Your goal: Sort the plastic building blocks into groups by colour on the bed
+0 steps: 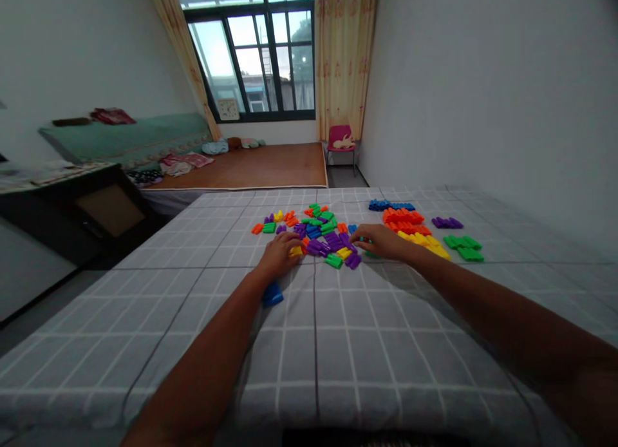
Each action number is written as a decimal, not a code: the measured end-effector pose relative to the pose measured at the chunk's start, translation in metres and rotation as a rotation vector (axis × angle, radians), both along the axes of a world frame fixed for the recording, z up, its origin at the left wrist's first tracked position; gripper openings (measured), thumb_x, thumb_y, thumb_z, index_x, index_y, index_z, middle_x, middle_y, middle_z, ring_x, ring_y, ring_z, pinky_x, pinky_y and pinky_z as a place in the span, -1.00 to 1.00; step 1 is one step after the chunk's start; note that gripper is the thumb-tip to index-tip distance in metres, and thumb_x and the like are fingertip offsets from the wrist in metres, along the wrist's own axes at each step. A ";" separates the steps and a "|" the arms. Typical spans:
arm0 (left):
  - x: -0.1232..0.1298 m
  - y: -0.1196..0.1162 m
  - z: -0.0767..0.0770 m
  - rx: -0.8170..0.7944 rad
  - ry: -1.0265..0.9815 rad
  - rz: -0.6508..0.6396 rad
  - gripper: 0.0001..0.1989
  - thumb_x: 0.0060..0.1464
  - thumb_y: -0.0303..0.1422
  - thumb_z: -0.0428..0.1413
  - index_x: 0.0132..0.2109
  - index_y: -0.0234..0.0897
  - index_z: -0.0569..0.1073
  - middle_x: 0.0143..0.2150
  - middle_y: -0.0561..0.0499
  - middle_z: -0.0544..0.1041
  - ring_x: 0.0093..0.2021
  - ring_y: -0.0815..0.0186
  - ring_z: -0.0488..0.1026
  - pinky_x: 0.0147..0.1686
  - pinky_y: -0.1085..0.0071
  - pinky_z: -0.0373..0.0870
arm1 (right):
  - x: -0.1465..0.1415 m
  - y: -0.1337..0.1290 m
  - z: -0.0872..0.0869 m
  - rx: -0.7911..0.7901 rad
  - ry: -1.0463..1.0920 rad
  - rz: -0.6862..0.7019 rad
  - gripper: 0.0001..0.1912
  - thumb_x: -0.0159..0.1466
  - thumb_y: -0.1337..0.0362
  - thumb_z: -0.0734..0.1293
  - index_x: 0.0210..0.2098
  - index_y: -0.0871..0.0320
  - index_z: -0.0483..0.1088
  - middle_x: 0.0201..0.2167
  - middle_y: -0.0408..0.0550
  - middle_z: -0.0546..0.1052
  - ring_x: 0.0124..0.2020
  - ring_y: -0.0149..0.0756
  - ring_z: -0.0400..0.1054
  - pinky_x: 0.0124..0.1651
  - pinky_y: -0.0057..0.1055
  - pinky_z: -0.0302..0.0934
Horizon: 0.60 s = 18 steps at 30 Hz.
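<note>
A loose pile of plastic pieces in mixed colours, with purple pieces (333, 241) in it, lies mid-table. At its left edge is my left hand (280, 255), its fingers curled over a yellow piece (295, 250); whether it grips the piece is unclear. My right hand (374, 241) is at the pile's right edge, fingers bent down by the purple pieces, and what they hold, if anything, is too small to tell. Sorted groups lie to the right: blue (391, 205), orange (405, 220), yellow (425, 244), purple (447, 223) and green (464, 247).
A grey checked cloth (333, 344) covers the table. Blue pieces (273, 295) lie beside my left wrist. A dark cabinet (111, 209) stands at the left, a bed (270, 167) beyond the table, and a pink chair (341, 136) near the window.
</note>
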<state>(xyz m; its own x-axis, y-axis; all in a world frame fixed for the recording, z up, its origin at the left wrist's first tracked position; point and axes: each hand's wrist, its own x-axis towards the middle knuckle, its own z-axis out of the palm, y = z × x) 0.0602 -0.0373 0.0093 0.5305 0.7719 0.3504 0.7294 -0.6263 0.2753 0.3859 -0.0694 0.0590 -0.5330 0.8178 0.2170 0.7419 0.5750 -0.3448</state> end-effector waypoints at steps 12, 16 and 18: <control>-0.007 0.004 0.006 0.126 -0.064 0.070 -0.74 0.06 -0.47 0.07 -0.14 -0.19 0.58 0.06 -0.07 0.52 0.14 0.11 0.35 0.15 0.06 0.24 | -0.099 0.038 -0.017 -0.049 -0.072 0.052 -0.71 0.25 0.28 0.32 -0.05 0.16 0.50 -0.07 0.06 0.57 -0.08 -0.14 0.46 -0.07 -0.32 0.28; -0.001 0.004 0.003 0.113 -0.071 0.006 -0.70 0.13 -0.46 0.02 -0.04 -0.18 0.55 0.04 -0.07 0.54 0.14 0.15 0.37 0.18 0.08 0.23 | -0.104 0.036 -0.021 -0.119 -0.025 0.060 -0.56 0.13 0.24 0.44 0.00 0.19 0.45 -0.08 0.10 0.56 -0.10 -0.11 0.45 -0.10 -0.30 0.30; 0.002 0.003 0.001 0.111 -0.070 -0.027 -0.66 0.15 -0.43 0.03 0.05 -0.19 0.51 0.08 -0.08 0.52 0.16 0.15 0.35 0.20 0.07 0.22 | -0.101 0.038 -0.024 -0.169 0.071 0.097 -0.48 0.10 0.35 0.44 0.07 0.16 0.38 -0.08 0.04 0.55 -0.11 -0.19 0.45 -0.10 -0.34 0.30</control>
<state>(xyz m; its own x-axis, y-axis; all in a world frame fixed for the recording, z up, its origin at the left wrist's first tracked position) 0.0620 -0.0341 0.0101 0.5214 0.7120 0.4703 0.6934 -0.6748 0.2529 0.2848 -0.0309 0.0345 -0.5995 0.7912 0.1208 0.6558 0.5722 -0.4924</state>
